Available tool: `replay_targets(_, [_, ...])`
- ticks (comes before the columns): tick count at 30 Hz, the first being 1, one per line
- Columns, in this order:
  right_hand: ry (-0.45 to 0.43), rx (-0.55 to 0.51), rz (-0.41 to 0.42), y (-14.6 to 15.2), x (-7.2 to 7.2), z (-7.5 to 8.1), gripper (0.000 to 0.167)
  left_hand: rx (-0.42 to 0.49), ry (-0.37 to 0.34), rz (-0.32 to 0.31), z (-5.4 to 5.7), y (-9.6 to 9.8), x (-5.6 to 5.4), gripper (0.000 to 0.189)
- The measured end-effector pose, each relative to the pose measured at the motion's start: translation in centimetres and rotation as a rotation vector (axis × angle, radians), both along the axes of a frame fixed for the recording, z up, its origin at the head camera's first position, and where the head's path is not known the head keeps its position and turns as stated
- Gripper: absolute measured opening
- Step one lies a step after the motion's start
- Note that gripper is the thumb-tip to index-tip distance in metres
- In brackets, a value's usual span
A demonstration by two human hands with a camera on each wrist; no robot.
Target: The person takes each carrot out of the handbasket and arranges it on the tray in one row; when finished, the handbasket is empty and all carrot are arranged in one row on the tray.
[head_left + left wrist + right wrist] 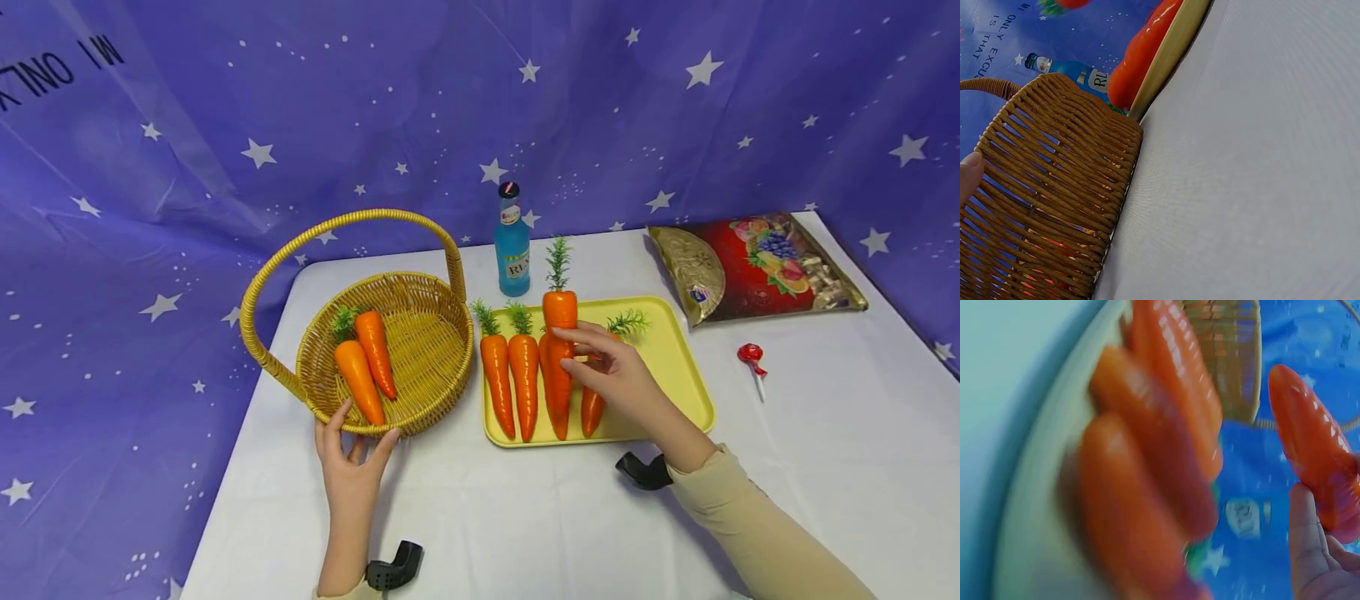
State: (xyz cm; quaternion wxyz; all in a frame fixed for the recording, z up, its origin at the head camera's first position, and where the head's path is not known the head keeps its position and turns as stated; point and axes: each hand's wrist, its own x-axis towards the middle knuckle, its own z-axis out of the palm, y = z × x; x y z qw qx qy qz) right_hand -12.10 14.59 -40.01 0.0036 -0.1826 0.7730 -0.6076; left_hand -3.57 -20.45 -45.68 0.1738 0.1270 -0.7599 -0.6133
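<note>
My right hand [615, 375] pinches an orange toy carrot [557, 404] with a green leafy top, held upright over the yellow tray [678, 396]. In the right wrist view, this carrot [1304, 428] is apart from several others lying on the tray. Among those, two carrots, a left one [497, 383] and its neighbour [523, 387], lie side by side; another carrot [592, 410] is partly hidden by my right hand. My left hand [352, 467] holds the near rim of the woven basket [431, 408]. Inside it are two carrots, one lighter [360, 382] and one redder [377, 350].
A blue bottle [513, 258] stands behind the tray. At the back right lies a red and gold candy bag [750, 271], with a red lollipop [751, 357] in front of it. The basket's tall handle [360, 217] arches over its back. A starry purple cloth [420, 108] hangs behind.
</note>
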Motion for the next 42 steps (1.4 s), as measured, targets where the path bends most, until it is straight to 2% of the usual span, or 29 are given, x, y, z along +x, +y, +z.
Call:
replay_targets(7, [0.056, -0.035, -0.146, 4.3, 1.4, -1.3, 0.04, -0.006, 0.021, 0.0, 0.1, 0.1, 0.1, 0.073])
replay_targets(12, [0.017, 0.133, -0.26, 6.3, 2.6, -2.0, 0.04, 0.014, 0.02, 0.006, 0.3, 0.1, 0.2, 0.073])
replay_targets(16, [-0.045, 0.24, -0.291, 6.8, 3.0, -2.9, 0.041, 0.033, 0.026, 0.004, 0.4, 0.2, 0.3, 0.074])
replay_targets(24, [-0.134, 0.363, -0.279, 6.8, 3.0, -3.2, 0.043, 0.023, 0.054, -0.003, 0.4, 0.3, 0.2, 0.074])
replay_targets(34, [-0.118, 0.434, -0.201, 5.0, 1.9, -3.4, 0.044, 0.051, 0.039, -0.007, 0.3, 0.3, 0.1, 0.075])
replay_targets(42, [-0.13, 0.518, -0.2, 4.2, 1.7, -3.1, 0.044, 0.028, 0.037, -0.009, 0.3, 0.4, 0.0, 0.074])
